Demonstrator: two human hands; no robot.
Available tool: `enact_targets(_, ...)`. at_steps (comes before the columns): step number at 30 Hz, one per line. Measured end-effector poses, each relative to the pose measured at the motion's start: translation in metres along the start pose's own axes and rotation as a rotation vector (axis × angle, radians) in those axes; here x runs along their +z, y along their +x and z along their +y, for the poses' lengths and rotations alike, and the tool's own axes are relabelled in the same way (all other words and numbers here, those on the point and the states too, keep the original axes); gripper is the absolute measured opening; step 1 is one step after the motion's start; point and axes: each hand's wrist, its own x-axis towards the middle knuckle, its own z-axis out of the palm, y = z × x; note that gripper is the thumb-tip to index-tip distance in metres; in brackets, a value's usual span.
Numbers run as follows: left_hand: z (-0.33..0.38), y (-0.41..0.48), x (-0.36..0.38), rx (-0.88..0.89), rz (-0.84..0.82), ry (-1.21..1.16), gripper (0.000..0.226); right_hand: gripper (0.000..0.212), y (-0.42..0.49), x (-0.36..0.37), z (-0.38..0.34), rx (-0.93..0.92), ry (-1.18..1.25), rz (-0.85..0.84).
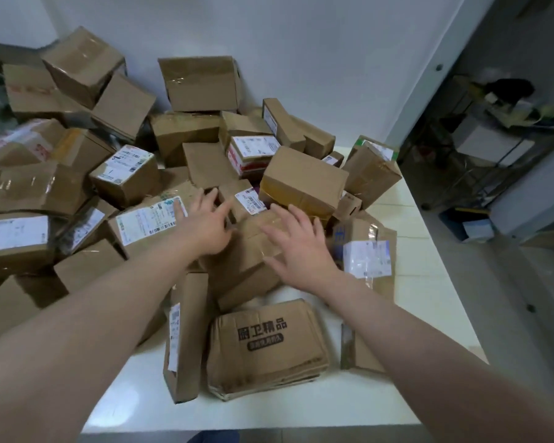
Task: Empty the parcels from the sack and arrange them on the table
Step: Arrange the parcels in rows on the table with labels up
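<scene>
Fingers (pixel 202 198) of the left hand (pixel 205 227) are hovering spread and straight over a taped brown box (pixel 253 247), while the right hand (pixel 298 251) is fanning its own fingers (pixel 296 215) across the same carton, neither one gripping anything; whether the palms are touching the cardboard is not clear. The box is lying tilted in the middle of a heap of parcels (pixel 304 180) covering a white table (pixel 135 398). Judging by dented corners and creased flaps, these cartons are looking light and only moderately stiff, with glossy tape probably feeling slippery, so two opposite sides of bare cardboard are looking like the surest hold. Most parcels are showing plain brown board, clear tape and white shipping labels, and a flat printed carton (pixel 266 343) is lying nearest the person. No sack is showing in view
</scene>
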Motion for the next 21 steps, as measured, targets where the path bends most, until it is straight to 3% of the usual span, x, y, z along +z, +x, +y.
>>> enact_targets(2, -0.045, -0.001, 0.007, -0.083, -0.139, 0.004, 0.066, 0.070, 0.016, 0.014, -0.029, -0.144, -0.004, -0.248)
enact_targets(4, -0.080, -0.008, 0.018, -0.087, -0.231, 0.018, 0.069, 0.075, 0.028, 0.032, -0.046, -0.147, -0.030, -0.408)
enact_targets(12, -0.118, -0.008, -0.015, -0.132, -0.286, 0.125, 0.065, 0.054, 0.072, 0.011, -0.045, 0.065, 0.028, -0.533)
enact_targets(15, -0.121, 0.003, -0.038, -0.163, -0.203, 0.200, 0.053, 0.046, 0.089, 0.000, -0.046, 0.104, -0.017, -0.448)
enact_targets(18, -0.117, 0.024, -0.049, -0.144, -0.042, 0.167, 0.045, 0.036, 0.110, -0.004, -0.041, 0.159, -0.095, -0.094)
enact_targets(19, -0.113, 0.031, -0.049, -0.096, -0.019, 0.119, 0.045, 0.038, 0.117, -0.004, -0.035, 0.177, -0.144, -0.049)
enact_targets(21, -0.099, 0.045, -0.050, -0.002, -0.024, 0.042, 0.056, 0.047, 0.125, -0.004, -0.018, 0.236, -0.205, -0.172)
